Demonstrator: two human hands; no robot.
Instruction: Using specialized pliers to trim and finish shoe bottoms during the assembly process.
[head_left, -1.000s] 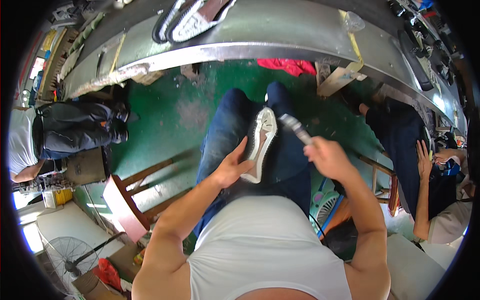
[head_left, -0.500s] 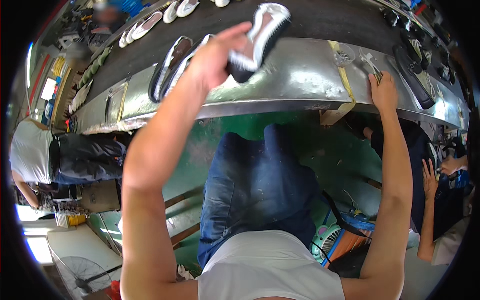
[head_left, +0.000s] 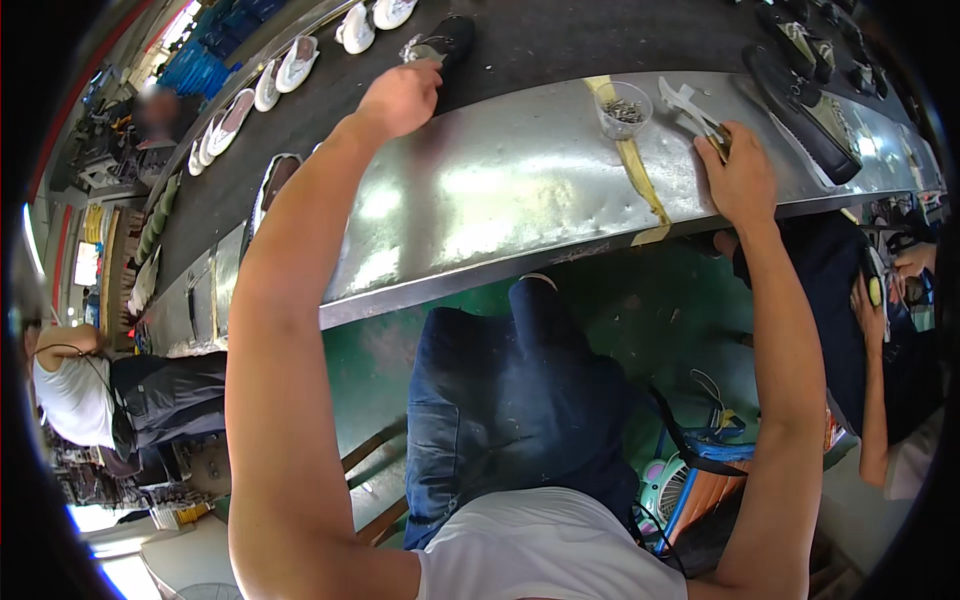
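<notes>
Black in its body and pale along one side, one shoe [head_left: 455,40] lies on the dark strip [head_left: 560,45] of the workbench, at the fingertips of the left hand [head_left: 400,98]. These fingers are bent together against its pale part; whether they clamp it firmly, I cannot tell. The right hand [head_left: 742,175] is well apart, closed on the handles of a pliers-like tool [head_left: 715,130], whose light end points away from the wrist.

Between the two grips, nearer to the right one, stands a clear cup [head_left: 607,118] with small metal pieces [head_left: 625,108] inside. Yellow tape [head_left: 645,190] goes from the cup down over the metal edge [head_left: 480,190]. To the right of the right grip, a long black shoe [head_left: 800,115] lies near the tool.

Beyond the left grip, toward the left, white shoes [head_left: 296,64] form a row. Below it, the left forearm [head_left: 290,250] partly covers another shoe [head_left: 275,180]. Far outside the right grip is a co-worker in dark trousers [head_left: 815,265]; below the right grip, near the floor, is a green fan [head_left: 660,492].
</notes>
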